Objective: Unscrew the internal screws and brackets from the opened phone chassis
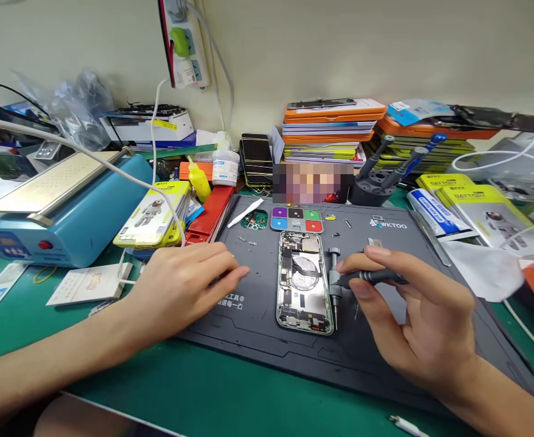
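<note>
- The opened phone (302, 300) lies on the dark mat (257, 331), set back from the front edge of the counter (194, 388)
- The right hand (424, 321) pinches a dark pen-like tool (376, 277); a slip of that grip could scratch the exposed board
- A grey screwdriver (335, 276) lies along the phone's right side, where a nudge could roll it
- The left hand (180, 282) hovers palm down, its grip hidden; a sleeve-like sweep could scatter the loose small parts (247, 241)

Blue machine (73, 224), power strip (194, 51) against wall, white jar (225, 169) beside yellow bottle (198, 181).
</note>
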`<state>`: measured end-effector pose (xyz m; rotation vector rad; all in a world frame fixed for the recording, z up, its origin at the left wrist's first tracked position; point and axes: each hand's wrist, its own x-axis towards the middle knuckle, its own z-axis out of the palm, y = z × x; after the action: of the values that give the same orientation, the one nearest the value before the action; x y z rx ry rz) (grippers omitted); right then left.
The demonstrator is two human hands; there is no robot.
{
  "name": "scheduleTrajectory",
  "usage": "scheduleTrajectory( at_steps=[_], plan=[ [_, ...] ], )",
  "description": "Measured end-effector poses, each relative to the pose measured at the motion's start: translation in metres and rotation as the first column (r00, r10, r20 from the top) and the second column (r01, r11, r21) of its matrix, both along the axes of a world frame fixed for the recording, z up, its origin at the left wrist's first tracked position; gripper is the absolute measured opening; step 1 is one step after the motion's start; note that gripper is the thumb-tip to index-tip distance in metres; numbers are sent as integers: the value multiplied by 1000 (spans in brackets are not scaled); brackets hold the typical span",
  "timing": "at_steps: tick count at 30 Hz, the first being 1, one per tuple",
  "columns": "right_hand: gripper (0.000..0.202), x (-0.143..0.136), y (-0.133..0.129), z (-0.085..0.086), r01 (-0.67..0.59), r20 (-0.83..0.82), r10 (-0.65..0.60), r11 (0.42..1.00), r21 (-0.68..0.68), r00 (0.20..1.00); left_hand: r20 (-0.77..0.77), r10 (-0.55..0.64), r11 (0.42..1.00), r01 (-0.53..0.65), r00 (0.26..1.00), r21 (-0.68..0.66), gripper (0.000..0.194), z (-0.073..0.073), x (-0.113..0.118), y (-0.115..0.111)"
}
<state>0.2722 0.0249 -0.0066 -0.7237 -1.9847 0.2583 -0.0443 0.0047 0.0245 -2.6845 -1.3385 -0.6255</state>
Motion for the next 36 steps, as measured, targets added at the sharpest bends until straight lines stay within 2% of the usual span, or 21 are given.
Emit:
scheduleTrajectory(
  at_steps=[5, 7, 10, 13, 16, 22, 25, 28, 31, 36],
  plan=[
    [75, 1, 0, 0, -15, -13, 15, 1000, -16, 1000, -111, -175, 980, 185, 978, 79, 26, -2, 43, -7],
    [77, 0, 0, 0, -25, -22, 25, 999, -20, 999, -235, -307, 919, 352, 922, 180, 16, -5, 57, -12],
    [77, -2, -1, 2, -23, -43, 21, 999, -35, 999, -294, -433, 849, 495, 852, 182, 11, -8, 71, -15],
    [74, -4, -1, 5, 23, -68, -28, 998, -63, 997, -249, -418, 870, 464, 874, 168, 11, -13, 74, -8],
    [70, -5, -1, 7, 88, -98, -100, 989, -118, 990, -142, -404, 903, 419, 903, 93, 27, -17, 74, -2],
    [55, -7, -8, 8, 113, -141, -158, 952, -284, 977, 23, -475, 878, 476, 880, -46, 31, -18, 72, -1],
    [43, -12, -10, 11, 107, -184, -209, 888, -447, 961, 48, -497, 865, 499, 867, -58, 29, -17, 73, -1],
    [32, -14, -5, 16, 29, -293, -284, 761, -649, 913, 74, -501, 862, 505, 862, -47, 29, -17, 74, -1],
    [28, -13, 0, 19, -25, -344, -346, 672, -740, 873, 69, -513, 855, 516, 856, -52, 29, -18, 73, -2],
    [36, -12, 3, 20, -49, -349, -359, 633, -773, 865, 21, -493, 868, 494, 870, -53, 28, -21, 70, -3]
  ],
)
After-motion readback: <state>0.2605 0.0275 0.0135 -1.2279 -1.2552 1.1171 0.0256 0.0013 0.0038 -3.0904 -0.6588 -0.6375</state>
